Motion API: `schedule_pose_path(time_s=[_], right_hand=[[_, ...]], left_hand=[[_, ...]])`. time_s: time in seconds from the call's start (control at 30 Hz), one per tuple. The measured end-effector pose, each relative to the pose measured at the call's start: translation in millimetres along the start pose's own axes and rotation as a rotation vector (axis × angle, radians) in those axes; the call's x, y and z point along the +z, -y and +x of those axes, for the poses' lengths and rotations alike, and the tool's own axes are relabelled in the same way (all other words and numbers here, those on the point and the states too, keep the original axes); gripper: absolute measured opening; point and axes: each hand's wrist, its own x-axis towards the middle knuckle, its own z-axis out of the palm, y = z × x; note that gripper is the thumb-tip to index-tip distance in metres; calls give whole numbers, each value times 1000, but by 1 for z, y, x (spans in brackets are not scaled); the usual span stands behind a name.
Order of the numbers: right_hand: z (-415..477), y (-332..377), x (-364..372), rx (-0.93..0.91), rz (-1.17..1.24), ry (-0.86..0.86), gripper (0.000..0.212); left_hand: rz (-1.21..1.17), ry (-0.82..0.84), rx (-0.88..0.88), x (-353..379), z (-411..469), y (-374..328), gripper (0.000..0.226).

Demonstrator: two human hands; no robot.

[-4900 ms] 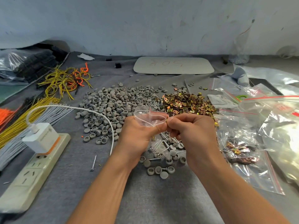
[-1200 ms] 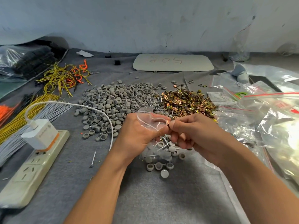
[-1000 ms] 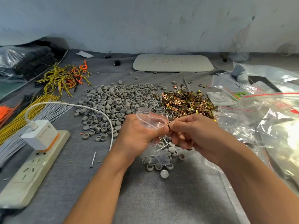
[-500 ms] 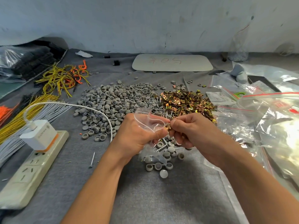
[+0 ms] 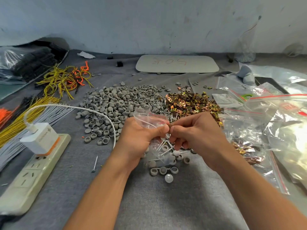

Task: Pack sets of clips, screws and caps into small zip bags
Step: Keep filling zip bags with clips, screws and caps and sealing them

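Dim daylight, glare right, edge-warped.

caps (image 5: 119, 103) heap left of clips (image 5: 191, 103), power strip (image 5: 29, 173) far left, bags (image 5: 265, 130) right

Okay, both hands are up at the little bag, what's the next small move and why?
Probably slip the clip into the mouth of the small zip bag and let go. The right hand pinches it right at the bag's top edge, which the left hand holds up, and screws already seem to lie in the bag's lower part.
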Motion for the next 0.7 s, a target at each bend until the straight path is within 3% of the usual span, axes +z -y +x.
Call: schedule_pose_path(time_s=[0.13, 0.2, 0.33, 0.7], right_hand=[[0, 1, 2, -12, -95, -23, 17], [-2, 4, 3, -34, -96, -41, 19], [-3, 5, 7, -77, -106, -109, 20], [0, 3, 7, -145, 55, -155, 18]], left_hand=[[69, -59, -47, 2, 1, 2, 7], [-53, -39, -163, 2, 0, -1, 4], [-316, 37, -328, 1, -1, -6, 26], [-299, 42, -268, 2, -1, -2, 33]])
